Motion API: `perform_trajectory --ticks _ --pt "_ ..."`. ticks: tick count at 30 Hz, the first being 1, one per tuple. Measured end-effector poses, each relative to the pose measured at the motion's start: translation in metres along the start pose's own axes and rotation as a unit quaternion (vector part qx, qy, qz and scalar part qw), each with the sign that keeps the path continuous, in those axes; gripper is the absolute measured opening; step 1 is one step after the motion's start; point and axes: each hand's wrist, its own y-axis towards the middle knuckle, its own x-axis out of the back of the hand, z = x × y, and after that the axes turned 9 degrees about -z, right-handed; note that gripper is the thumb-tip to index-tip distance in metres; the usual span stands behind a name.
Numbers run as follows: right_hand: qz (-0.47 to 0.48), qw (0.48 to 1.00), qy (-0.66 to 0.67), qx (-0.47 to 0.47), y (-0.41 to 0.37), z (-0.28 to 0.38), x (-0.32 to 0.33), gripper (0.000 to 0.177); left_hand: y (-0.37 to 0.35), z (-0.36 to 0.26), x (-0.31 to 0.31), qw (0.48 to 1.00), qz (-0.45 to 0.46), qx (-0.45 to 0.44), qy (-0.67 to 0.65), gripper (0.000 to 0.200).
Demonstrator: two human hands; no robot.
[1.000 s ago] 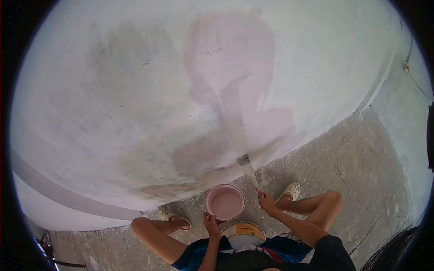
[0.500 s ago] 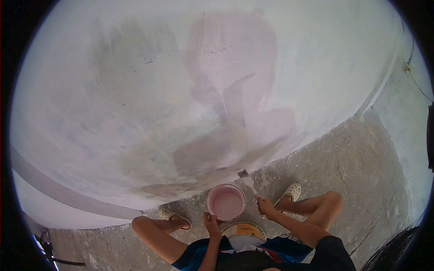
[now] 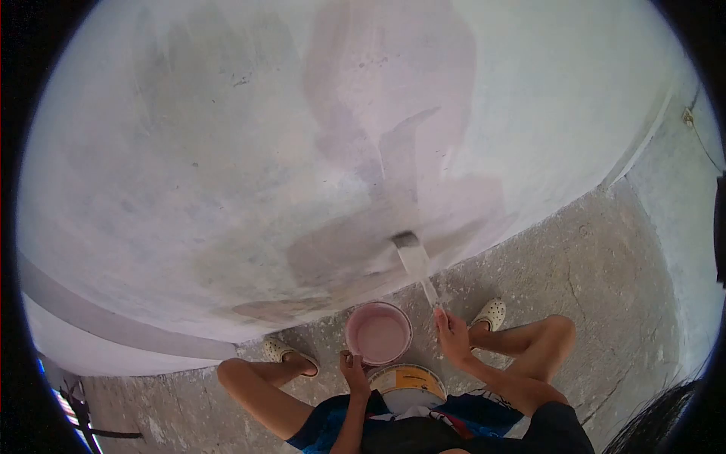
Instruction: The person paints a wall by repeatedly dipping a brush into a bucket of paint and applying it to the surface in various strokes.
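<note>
My right hand (image 3: pixel 452 338) is wrapped round the handle of a wide paintbrush (image 3: pixel 414 260). Its dark bristles are up at the lower part of the wall (image 3: pixel 249 166), over a damp pinkish patch. Below and left of the brush stands a small pink bucket (image 3: pixel 352 324) with pale pink liquid inside. My left hand (image 3: pixel 353 369) has its fingers closed on the near rim of this bucket. Just behind the bucket, a larger white tub (image 3: pixel 407 396) with an orange label sits between my legs.
Rough concrete floor (image 3: pixel 560 265) runs along the foot of the wall. My feet, in cream clogs (image 3: pixel 493 312), are on either side of the bucket. A side wall (image 3: pixel 669 197) with a hanging cord rises at right. Dark bars (image 3: pixel 113 434) show at lower left.
My right hand has lifted the paintbrush from near the wall's foot, up and away onto the wall. My left hand stays at the bucket's rim.
</note>
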Motion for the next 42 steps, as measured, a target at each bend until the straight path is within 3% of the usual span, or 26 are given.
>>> perform_trajectory --ticks 1,5,10,13,17,19,22,27,29,35,42 --pt "-0.019 0.997 -0.016 0.077 0.002 0.007 0.003 0.049 0.000 0.001 0.000 1.000 0.001 0.000 -0.010 0.016" --pt "0.011 0.998 0.026 0.051 0.007 0.024 0.010 0.048 0.001 0.006 0.000 1.000 0.007 0.011 -0.024 0.015" --pt "0.017 0.991 -0.073 0.107 -0.002 0.012 0.009 0.048 0.006 0.008 0.005 1.000 0.015 -0.009 -0.005 0.015" --pt "0.068 0.996 -0.044 0.026 -0.005 0.002 0.008 0.048 0.000 -0.006 -0.002 1.000 0.002 0.004 -0.013 0.014" --pt "0.112 0.987 -0.102 0.050 0.002 0.005 0.017 0.049 -0.001 -0.017 -0.010 0.998 -0.055 -0.015 0.017 0.015" --pt "0.214 0.950 -0.225 0.046 0.010 0.025 0.026 0.051 0.011 -0.005 -0.001 0.998 -0.058 -0.028 0.025 0.015" --pt "0.282 0.911 -0.283 0.100 0.016 0.033 0.036 0.049 0.010 -0.004 0.002 0.995 -0.069 -0.044 0.050 0.016" --pt "0.307 0.882 -0.340 0.110 0.012 0.017 0.027 0.049 -0.002 -0.020 -0.011 0.993 -0.084 -0.033 0.070 0.015" --pt "0.312 0.871 -0.361 0.118 0.011 0.011 0.021 0.050 -0.001 -0.018 -0.008 0.989 -0.033 -0.101 0.106 0.016" --pt "0.305 0.856 -0.397 0.128 0.009 -0.003 0.010 0.049 0.005 -0.008 0.000 0.958 0.009 -0.188 0.215 0.017" --pt "0.297 0.861 -0.393 0.123 0.013 -0.023 0.004 0.052 -0.012 -0.028 -0.013 0.944 0.067 -0.224 0.232 0.019"
